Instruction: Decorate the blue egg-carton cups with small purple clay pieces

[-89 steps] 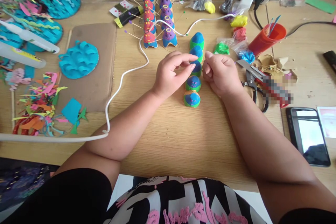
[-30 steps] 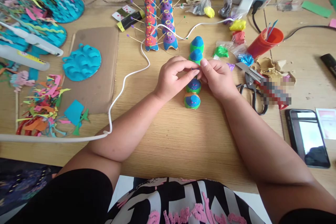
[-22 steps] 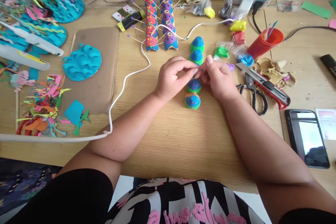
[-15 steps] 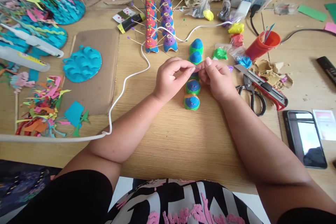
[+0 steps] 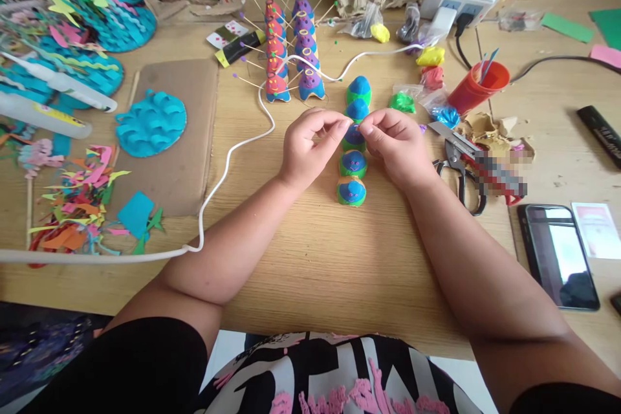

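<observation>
A strip of egg-carton bumps (image 5: 352, 190), coated in blue and green clay, stands upright on the table in front of me. Small pink faces show on its nearer bumps; the farther ones are plain blue and green. Above its middle bump, my left hand (image 5: 310, 149) pinches thumb and forefinger together. Just to the right, my right hand (image 5: 396, 145) makes the same pinch, a narrow gap between the two sets of fingertips. Anything held there is too small to make out. The fingers partly cover the middle bump.
Behind stand red and purple egg-carton figures (image 5: 276, 85) stuck with pins. A white cord (image 5: 228, 168) crosses the table on the left. Scissors (image 5: 463, 184), a partly blurred red cutter (image 5: 515, 198), an orange cup (image 5: 480, 87) and a phone (image 5: 557, 259) lie or stand at right.
My fingertips were together over the strip and have drawn slightly apart, leaving a small gap. The middle bump shows more now. The whole view has shifted a little.
</observation>
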`<state>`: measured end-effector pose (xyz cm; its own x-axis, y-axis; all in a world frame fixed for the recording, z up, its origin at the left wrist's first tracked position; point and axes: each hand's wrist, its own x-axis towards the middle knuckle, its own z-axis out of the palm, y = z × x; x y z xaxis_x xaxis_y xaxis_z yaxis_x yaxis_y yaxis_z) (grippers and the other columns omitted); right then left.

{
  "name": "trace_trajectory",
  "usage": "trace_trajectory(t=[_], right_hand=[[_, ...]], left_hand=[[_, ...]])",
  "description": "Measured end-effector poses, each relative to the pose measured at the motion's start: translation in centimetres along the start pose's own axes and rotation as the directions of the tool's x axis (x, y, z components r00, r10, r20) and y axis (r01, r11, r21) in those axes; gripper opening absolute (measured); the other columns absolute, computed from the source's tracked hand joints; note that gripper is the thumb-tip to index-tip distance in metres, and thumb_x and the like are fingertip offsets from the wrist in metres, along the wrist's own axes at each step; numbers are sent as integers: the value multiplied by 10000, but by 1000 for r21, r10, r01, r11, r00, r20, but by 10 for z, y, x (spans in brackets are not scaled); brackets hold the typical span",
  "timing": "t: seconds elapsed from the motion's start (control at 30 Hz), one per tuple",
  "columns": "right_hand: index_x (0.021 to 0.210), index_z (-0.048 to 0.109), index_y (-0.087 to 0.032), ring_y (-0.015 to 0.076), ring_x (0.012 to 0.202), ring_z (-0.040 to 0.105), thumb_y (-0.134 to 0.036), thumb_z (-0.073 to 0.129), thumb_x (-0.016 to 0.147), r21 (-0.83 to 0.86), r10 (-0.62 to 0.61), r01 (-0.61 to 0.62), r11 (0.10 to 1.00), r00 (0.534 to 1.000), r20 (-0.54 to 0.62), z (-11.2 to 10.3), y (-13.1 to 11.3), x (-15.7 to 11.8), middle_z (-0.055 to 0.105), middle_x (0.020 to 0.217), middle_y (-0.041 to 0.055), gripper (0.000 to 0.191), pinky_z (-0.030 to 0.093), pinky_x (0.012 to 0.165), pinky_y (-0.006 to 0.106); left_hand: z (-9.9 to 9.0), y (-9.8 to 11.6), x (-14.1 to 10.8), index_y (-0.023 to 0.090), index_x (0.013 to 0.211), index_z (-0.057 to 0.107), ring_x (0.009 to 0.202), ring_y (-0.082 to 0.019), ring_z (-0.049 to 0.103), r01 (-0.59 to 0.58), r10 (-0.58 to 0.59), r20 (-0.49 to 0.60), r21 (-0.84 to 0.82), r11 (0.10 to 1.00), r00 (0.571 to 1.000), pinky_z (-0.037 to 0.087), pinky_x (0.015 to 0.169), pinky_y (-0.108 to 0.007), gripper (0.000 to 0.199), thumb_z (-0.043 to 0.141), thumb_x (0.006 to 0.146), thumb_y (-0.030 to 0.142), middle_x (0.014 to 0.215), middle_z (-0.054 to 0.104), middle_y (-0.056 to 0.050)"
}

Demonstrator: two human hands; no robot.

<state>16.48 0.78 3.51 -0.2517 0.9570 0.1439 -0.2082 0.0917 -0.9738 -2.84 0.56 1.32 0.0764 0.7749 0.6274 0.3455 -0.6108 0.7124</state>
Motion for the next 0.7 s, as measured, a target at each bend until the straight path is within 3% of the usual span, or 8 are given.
trace_trajectory(t=[0.23,0.7], right_hand=[[832,670,-239,111,638,480,-753,970,735,-10,25,-25,1000,999,22,1,-2,0,520,670,-58,603,374,538,264],[807,688,-241,112,619,442,-796,962,711,-29,34,-34,999,999,9,0,-6,-2,503,644,-57,626,363,543,270]], left_hand=[[4,0,-1,269,1075,822,925,-169,779,30,-30,5,-47,998,1000,634,831,-329,419,671,1096,660,1027,843,-40],[4,3,-1,265,1058,849,917,-164,786,-21,23,43,-57,998,999,641,835,-310,387,723,1076,630,1000,848,-38]])
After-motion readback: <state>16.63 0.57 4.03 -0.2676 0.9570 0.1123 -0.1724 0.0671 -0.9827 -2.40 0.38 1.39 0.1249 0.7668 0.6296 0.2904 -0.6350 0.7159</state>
